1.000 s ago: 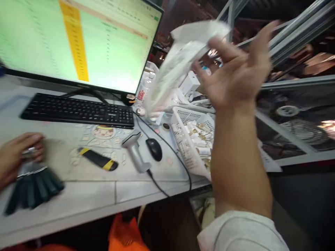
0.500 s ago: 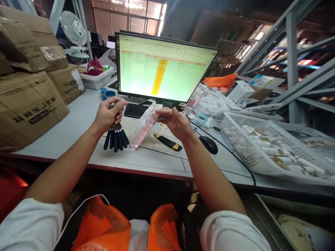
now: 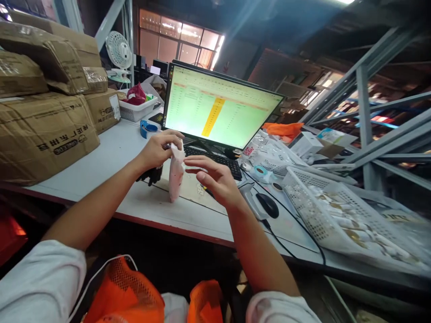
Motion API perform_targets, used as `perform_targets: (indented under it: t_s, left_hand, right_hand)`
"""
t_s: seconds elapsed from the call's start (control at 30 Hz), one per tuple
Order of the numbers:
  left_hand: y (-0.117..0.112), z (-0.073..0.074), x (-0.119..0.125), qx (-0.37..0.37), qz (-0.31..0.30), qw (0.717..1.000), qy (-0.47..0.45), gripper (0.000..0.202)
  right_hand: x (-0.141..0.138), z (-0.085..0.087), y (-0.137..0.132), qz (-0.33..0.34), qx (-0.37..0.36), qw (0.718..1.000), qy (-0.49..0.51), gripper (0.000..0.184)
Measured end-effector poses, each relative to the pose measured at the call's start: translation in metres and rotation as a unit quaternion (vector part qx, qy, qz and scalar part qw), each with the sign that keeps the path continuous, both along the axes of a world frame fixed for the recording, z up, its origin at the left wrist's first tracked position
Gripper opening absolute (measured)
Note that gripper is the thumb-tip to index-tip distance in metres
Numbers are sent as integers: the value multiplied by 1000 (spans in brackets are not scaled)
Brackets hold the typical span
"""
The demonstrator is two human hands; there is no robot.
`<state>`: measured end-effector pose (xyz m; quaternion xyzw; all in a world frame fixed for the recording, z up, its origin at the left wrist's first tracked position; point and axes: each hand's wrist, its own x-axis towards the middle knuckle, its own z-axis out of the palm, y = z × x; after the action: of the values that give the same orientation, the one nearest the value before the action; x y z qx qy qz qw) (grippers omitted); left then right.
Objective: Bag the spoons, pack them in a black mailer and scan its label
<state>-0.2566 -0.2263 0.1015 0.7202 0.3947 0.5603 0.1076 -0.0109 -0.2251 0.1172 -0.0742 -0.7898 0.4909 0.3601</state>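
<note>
My left hand [image 3: 157,150] is closed over the table [image 3: 101,154]. It grips a bundle of black-handled tools [image 3: 151,174] and also pinches the top of a small clear plastic bag [image 3: 175,178]. The bag hangs upright with its lower end near the table top. My right hand [image 3: 213,177] hovers just right of the bag, fingers stretched out and apart, holding nothing. What the heads of the tools are is hidden by my left hand.
A lit monitor [image 3: 220,110] and black keyboard [image 3: 217,159] stand behind my hands. To the right are a barcode scanner [image 3: 251,200], a mouse [image 3: 268,205] and a white basket [image 3: 303,184] of small rolls. Cardboard boxes [image 3: 40,130] crowd the left. Metal racking [image 3: 365,116] rises at right.
My right hand brought the bag down from above the basket to my left hand, then let go and opened. The bag now hangs upright from my left fingers.
</note>
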Motion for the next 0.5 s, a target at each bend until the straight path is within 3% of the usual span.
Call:
perform_targets:
  t_s: [0.13, 0.2, 0.3, 0.4, 0.5]
  left_hand:
    - [7, -11, -2, -11, 12, 986, -164, 13]
    - [10, -9, 0, -20, 22, 986, -163, 13]
    - [9, 11, 5, -31, 81, 996, -11, 17]
    - [10, 42, 9, -49, 143, 975, 164, 23]
    - [21, 66, 5, -82, 161, 960, 215, 15]
  right_hand:
    - [4, -2, -7, -112, 20, 992, 47, 22]
    - [4, -9, -7, -156, 14, 986, 49, 22]
    - [1, -20, -7, -211, 19, 977, 29, 26]
    - [0, -24, -4, -232, 34, 972, 20, 28]
    - [0, -23, -1, -256, 25, 966, 36, 29]
